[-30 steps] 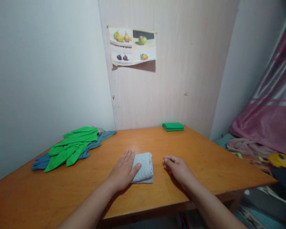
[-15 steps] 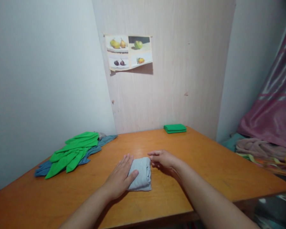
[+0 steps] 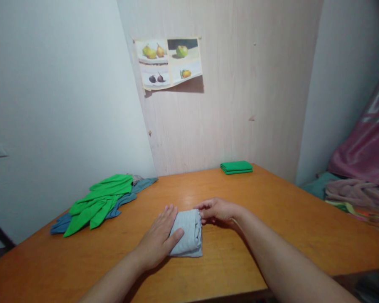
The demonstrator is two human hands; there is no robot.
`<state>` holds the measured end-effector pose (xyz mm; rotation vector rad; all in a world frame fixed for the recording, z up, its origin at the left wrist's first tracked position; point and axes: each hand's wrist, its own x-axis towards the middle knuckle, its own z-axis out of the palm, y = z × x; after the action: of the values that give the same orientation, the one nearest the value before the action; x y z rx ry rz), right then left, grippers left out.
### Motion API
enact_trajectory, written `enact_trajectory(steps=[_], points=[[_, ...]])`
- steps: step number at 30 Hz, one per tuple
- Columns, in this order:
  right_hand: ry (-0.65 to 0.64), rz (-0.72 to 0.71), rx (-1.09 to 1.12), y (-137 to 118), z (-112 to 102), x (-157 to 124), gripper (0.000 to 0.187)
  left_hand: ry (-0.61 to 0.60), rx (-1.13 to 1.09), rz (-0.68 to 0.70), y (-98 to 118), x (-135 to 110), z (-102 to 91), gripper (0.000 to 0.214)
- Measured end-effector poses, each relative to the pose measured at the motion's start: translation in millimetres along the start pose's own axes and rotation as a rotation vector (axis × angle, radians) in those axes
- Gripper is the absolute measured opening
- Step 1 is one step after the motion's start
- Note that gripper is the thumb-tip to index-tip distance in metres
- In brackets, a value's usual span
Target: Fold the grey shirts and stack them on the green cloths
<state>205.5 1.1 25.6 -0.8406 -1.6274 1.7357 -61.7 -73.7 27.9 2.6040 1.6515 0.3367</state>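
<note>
A folded light grey cloth (image 3: 188, 232) lies on the orange wooden table (image 3: 271, 223) in front of me. My left hand (image 3: 159, 236) lies flat on the cloth's left part, fingers stretched out and pressing down. My right hand (image 3: 216, 210) is at the cloth's far right corner, fingers curled and pinching its edge. A neatly folded green cloth (image 3: 236, 167) sits at the table's far edge by the wall.
A loose heap of green cloths (image 3: 100, 198) over blue ones (image 3: 61, 223) lies at the table's left. A fruit picture (image 3: 168, 62) hangs on the wooden wall panel. Piled fabrics (image 3: 356, 191) and a pink drape are to the right, beyond the table.
My right hand has moved left from the bare table to the grey cloth's far right corner and pinched its edge. My left hand stayed flat on the cloth. The view shifted slightly.
</note>
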Motion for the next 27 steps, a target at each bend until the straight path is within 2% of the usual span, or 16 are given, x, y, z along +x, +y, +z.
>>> enact_trajectory(steps=[2, 6, 11, 17, 23, 27], points=[[-0.045, 0.009, -0.023, -1, -2, 1, 0.038, -0.014, 0.001, 0.002, 0, 0, -0.5, 0.077], [-0.103, 0.035, -0.199, -4, -6, 10, 0.029, -0.024, 0.002, 0.013, 1, -1, -1.3, 0.077], [-0.071, -0.010, -0.297, -5, 0, 25, 0.021, -0.040, 0.011, 0.022, 2, -3, -3.0, 0.077], [0.019, -0.086, -0.310, 7, 1, 24, 0.015, -0.042, 0.024, 0.061, 3, -5, -5.8, 0.075], [-0.065, -0.078, -0.258, 12, -6, 14, 0.026, 0.015, 0.042, 0.140, 4, -7, -5.4, 0.071], [-0.061, -0.076, -0.249, 12, -5, 14, 0.024, 0.033, 0.080, 0.185, 8, -9, -11.2, 0.067]])
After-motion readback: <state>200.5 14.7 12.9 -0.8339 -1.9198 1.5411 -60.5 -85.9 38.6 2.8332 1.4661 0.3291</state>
